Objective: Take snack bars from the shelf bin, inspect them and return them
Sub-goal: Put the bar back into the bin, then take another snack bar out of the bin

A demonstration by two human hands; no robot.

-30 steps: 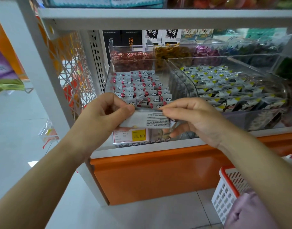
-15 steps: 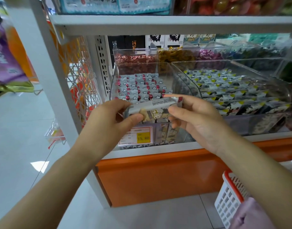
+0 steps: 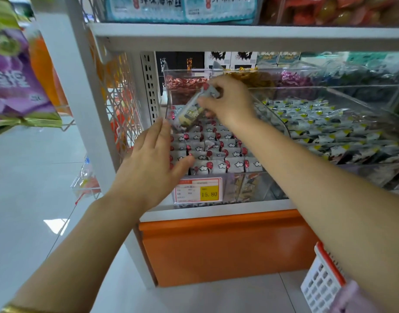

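My right hand [image 3: 228, 100] pinches a grey snack bar [image 3: 191, 109] by its upper end and holds it tilted over the back of the clear shelf bin [image 3: 246, 190]. Rows of grey wrapped bars with red spots [image 3: 216, 154] fill that bin. My left hand [image 3: 153, 163] hovers with straight fingers at the bin's left front corner, just below the bar's lower end, and holds nothing. A price tag reading 15.80 [image 3: 198, 192] sits on the bin's front wall.
A second clear bin of yellow-marked bars [image 3: 325, 132] stands to the right. More bins of wrapped sweets line the back. A white shelf board [image 3: 239, 35] hangs close above. A wire mesh panel [image 3: 119, 105] closes the left side. A white and red basket [image 3: 322, 281] sits low right.
Both hands held the bar in front of the bin a second ago. My left hand has let go, and my right hand has carried the bar up and back over the bin.
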